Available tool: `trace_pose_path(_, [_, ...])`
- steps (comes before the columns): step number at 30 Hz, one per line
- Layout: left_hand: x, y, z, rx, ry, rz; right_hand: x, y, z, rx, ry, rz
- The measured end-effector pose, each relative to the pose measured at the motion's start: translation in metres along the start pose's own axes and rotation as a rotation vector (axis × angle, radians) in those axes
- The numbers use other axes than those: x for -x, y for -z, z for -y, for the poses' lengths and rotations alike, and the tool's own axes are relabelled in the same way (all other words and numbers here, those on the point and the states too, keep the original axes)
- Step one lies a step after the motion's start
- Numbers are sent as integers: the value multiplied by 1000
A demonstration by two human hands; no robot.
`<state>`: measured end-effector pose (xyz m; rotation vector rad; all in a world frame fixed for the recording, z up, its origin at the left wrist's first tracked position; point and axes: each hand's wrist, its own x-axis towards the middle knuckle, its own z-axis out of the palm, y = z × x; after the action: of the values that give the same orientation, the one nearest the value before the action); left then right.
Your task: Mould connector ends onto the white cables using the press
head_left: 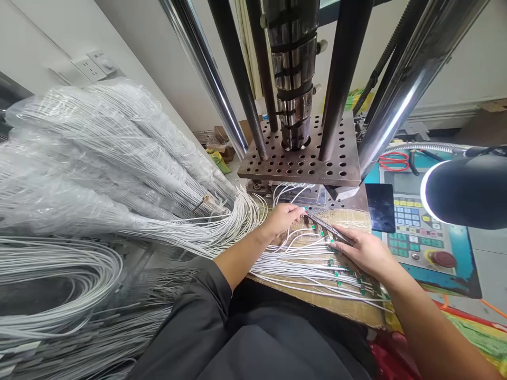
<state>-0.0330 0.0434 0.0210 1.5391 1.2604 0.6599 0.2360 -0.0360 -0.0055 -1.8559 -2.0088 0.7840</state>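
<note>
My left hand (284, 217) pinches a white cable close to its end, where a small green tip (306, 209) shows. My right hand (364, 252) is closed around metal tweezers (322, 224), whose points reach toward that green tip; whether they touch it I cannot tell. Beneath both hands, many white cables (285, 261) with green ends lie across a brown cardboard-covered surface (358, 216). Just beyond my left hand, several more cable ends sit in a metal fixture (312, 196) under the press plate.
A perforated steel press plate (273, 168) hangs above the fixture between chrome columns. Plastic-wrapped cable bundles (91, 142) fill the left. To the right are a dark phone-like slab (380, 208), a control panel (412, 221) with a red knob and a black lamp (467, 190).
</note>
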Motion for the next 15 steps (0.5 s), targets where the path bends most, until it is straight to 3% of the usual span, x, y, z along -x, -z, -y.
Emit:
trace_pose_path(3, [4, 5, -1, -212, -74, 22, 1, 1, 3, 3, -3, -1])
trace_pose_path(9, [10, 0, 17, -552, -406, -42, 1, 0, 4, 6, -7, -13])
trace_pose_path(15, [9, -10, 34, -588, -611, -105, 0, -2, 3, -13, -5, -22])
